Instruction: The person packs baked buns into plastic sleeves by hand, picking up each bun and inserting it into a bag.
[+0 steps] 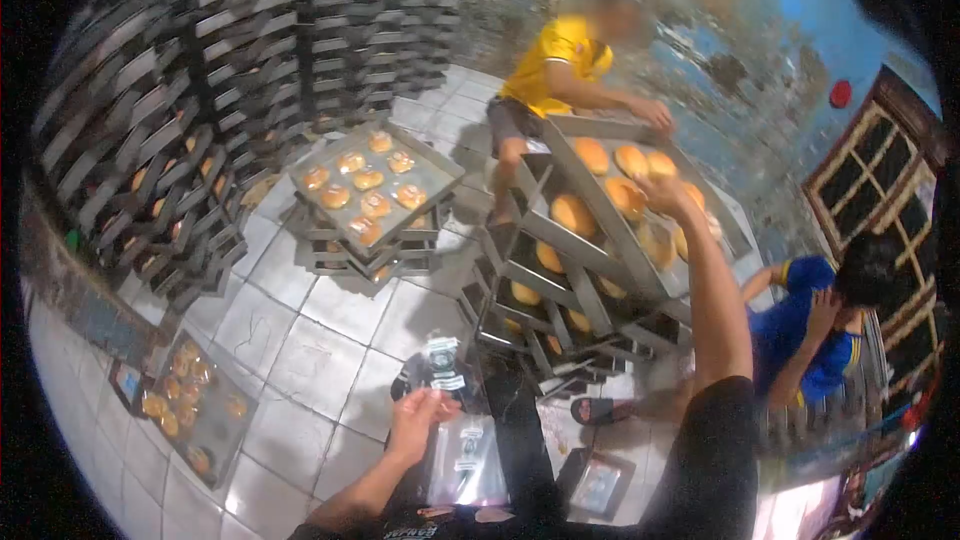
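My left hand point(420, 420) is closed on a clear plastic bag with green print point(443, 362), held above my lap. Beneath it, a stack of clear printed bags point(470, 460) lies on my lap. My right hand point(668, 196) reaches out to the top metal tray point(580, 190) of a tall, criss-crossed stack. Its fingers are at the round golden buns point(625, 197) on that tray; whether they grip one is too small to tell. More buns point(572, 214) show in the trays below.
A tray of wrapped buns point(440, 170) tops a lower stack at centre left; another tray point(230, 440) lies on the tiled floor. Tall tray stacks point(250, 50) line the left. A person in yellow point(560, 60) stands behind my stack; a person in blue point(800, 330) sits at right.
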Tool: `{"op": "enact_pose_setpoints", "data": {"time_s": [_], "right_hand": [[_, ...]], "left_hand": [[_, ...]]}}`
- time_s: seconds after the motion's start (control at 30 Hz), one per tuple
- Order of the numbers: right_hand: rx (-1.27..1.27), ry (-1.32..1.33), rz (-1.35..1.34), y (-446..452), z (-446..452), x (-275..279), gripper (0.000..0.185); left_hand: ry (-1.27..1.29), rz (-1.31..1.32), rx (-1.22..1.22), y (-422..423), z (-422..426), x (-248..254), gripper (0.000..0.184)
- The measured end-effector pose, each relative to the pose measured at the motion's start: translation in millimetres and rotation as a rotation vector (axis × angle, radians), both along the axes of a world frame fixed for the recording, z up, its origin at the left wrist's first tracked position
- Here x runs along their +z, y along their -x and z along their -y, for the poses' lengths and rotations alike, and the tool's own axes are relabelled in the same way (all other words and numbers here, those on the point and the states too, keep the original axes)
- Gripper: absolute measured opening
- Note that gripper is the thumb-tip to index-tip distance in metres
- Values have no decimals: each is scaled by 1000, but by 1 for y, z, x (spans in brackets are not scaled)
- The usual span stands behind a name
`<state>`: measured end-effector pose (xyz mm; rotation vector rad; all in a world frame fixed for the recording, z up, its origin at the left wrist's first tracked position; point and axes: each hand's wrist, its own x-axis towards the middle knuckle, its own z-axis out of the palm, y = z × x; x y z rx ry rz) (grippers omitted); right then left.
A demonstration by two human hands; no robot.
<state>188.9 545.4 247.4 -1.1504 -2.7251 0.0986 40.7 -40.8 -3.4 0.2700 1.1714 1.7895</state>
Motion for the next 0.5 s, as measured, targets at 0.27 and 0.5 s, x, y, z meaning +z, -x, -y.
{"op": "enact_pose_setpoints", "data": {"time_s": [0.27,0.5], "right_hand": [[31,50,-254,57,63,18,63],[25,275,-979,51,194,57,69]], "left_hand": [[43,-20,-43,7,-4,8,29],[-26,225,122,20,-8,37,31]]}}
